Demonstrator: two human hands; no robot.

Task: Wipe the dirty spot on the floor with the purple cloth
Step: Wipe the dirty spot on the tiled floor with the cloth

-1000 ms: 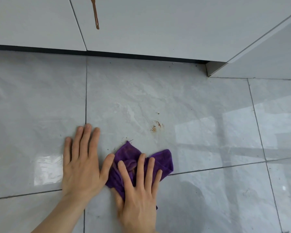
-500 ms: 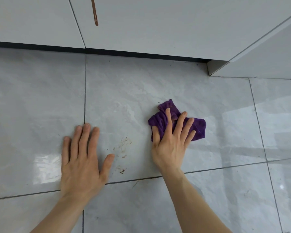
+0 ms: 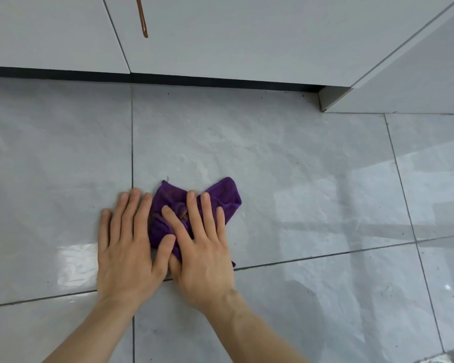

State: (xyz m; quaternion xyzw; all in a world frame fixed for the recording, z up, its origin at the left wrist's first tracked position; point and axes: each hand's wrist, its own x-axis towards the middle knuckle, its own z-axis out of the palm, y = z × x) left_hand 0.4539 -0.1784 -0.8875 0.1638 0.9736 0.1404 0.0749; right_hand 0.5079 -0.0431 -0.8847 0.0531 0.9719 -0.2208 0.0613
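- Left hand [image 3: 127,247]: open, palm flat on the grey tiled floor [image 3: 312,205], fingers spread, thumb touching the cloth's near edge.
- Right hand [image 3: 202,247]: open, fingers extended, pressed flat on top of the purple cloth [image 3: 220,196].
- Purple cloth: crumpled on the floor tile just beyond a grout line, beside the left hand (a brownish smear shows between the right fingers).
- Dirty spot: not visible on the tile.
- Cabinet fronts [image 3: 247,35]: pale grey, at far edge, carrying a brown drip [image 3: 143,19].
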